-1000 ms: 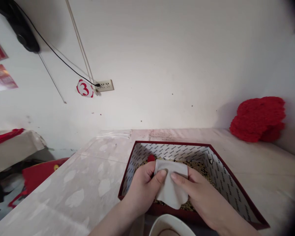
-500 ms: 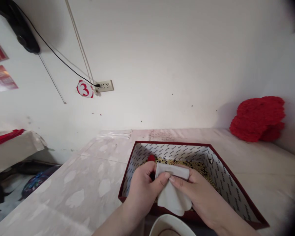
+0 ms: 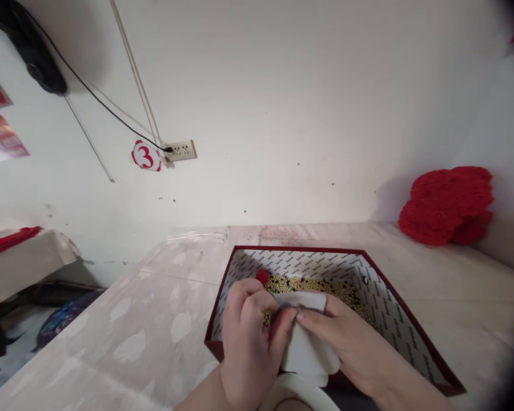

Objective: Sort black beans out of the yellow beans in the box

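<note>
**Both hands close over the white cloth above the box of beads**

The left hand (image 3: 251,337) and the right hand (image 3: 351,348) meet over a small white cloth (image 3: 306,351), each pinching it between thumb and fingers. Half a second ago the left thumb lay flat on the cloth's top edge; now the left hand has rolled over it, knuckles up, and covers the left part of the cloth. The cloth has also sunk lower, and its bottom edge now hangs over the rim of the white bowl (image 3: 295,391) just under the wrists. I judge the hands are folding or turning the cloth, not setting it down.

Right behind the hands sits the open red box (image 3: 406,337), its lining printed with small words. Gold and dark beads (image 3: 321,285) cover its floor, and one red bead (image 3: 262,277) lies just beyond the left knuckles. The box wall stands between the hands and the bare table (image 3: 145,319). Far off to the right, a stack of red mats (image 3: 449,205) leans against the wall.
</note>
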Action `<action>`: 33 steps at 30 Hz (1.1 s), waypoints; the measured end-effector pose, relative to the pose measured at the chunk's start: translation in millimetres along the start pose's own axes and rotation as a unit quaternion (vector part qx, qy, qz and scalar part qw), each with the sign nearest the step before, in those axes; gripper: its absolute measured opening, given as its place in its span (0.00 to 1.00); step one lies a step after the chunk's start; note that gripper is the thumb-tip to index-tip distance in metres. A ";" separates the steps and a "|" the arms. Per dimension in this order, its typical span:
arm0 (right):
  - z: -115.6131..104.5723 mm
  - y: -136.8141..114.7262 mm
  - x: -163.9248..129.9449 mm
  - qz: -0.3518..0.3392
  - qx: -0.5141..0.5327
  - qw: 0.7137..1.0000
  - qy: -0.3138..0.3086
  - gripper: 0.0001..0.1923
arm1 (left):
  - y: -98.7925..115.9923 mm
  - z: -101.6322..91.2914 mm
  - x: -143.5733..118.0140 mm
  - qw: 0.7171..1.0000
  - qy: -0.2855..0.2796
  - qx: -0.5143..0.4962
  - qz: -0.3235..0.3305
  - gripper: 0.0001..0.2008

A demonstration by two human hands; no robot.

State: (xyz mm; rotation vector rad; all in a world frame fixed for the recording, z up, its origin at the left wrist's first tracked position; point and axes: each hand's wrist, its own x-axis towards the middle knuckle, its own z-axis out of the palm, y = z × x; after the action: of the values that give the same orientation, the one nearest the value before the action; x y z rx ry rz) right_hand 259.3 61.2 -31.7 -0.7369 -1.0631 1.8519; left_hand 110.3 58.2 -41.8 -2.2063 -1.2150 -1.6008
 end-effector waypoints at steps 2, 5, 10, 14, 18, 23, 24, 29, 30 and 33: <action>0.5 -1.0 0.0 0.000 0.004 1.000 0.002 0.13 | 1.1 -0.7 0.4 1.000 -0.020 0.008 -0.003 0.07; 0.0 -0.8 1.2 -0.007 0.007 1.000 0.013 0.13 | 1.2 -1.1 2.2 0.998 -0.067 -0.013 -0.018 0.04; -2.8 0.7 2.7 0.003 0.033 0.999 0.040 0.09 | 0.7 0.3 4.4 0.996 -0.087 -0.007 -0.002 0.02; -5.5 -0.1 3.2 0.002 0.056 0.996 0.073 0.07 | 2.4 -0.5 5.7 0.992 -0.115 0.011 0.044 0.03; -7.7 -0.1 4.1 0.005 0.045 0.995 0.087 0.08 | 2.0 -2.1 8.4 0.987 -0.145 0.006 0.076 0.04; -10.5 3.8 5.0 -0.011 -0.008 0.997 0.073 0.09 | -1.7 -3.0 10.5 0.991 -0.125 0.008 0.038 0.04; -10.8 4.6 5.2 -0.016 -0.015 0.997 0.068 0.10 | -1.7 -3.3 10.8 0.991 -0.127 0.009 0.026 0.05; -9.8 5.6 4.7 -0.031 -0.043 0.998 0.030 0.11 | 3.7 -4.7 12.2 0.989 -0.139 0.018 0.047 0.05; -9.4 5.4 4.1 -0.036 -0.054 0.997 0.030 0.12 | 4.3 -4.8 12.4 0.989 -0.137 0.026 0.051 0.05; -8.0 4.8 2.4 -0.040 -0.123 0.989 0.069 0.12 | 3.4 -5.5 13.0 0.989 -0.130 0.055 0.032 0.06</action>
State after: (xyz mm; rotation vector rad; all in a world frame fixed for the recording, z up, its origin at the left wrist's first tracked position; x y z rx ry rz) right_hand 262.7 65.0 -39.9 -0.9382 -1.2241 1.5953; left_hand 109.9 59.6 -27.4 -2.4111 -1.2477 -1.2185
